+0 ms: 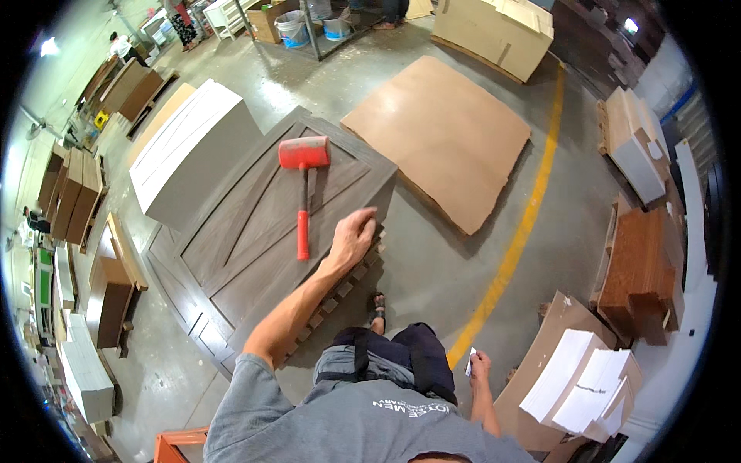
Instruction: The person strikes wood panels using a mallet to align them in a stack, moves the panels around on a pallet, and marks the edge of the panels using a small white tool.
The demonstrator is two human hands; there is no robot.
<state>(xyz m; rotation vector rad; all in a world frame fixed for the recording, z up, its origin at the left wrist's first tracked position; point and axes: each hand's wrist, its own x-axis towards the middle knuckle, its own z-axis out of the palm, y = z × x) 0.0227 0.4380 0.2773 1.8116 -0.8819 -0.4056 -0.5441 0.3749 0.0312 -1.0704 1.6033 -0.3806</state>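
Above the near right edge of a stack of grey-brown wood panels, my left hand is loosely closed with its fingers curled. Its palm side is hidden, so I cannot make out what it holds, if anything. A mallet with a red head and red grip lies on the top panel, just left of this hand. Down by my right side, my right hand is closed on a small white piece that looks like paper.
A white panel stack stands beyond the grey-brown one. Brown cardboard covers a low pile ahead. A yellow floor line runs along the right. Cardboard with white sheets lies near right; reddish-brown panels stand farther off.
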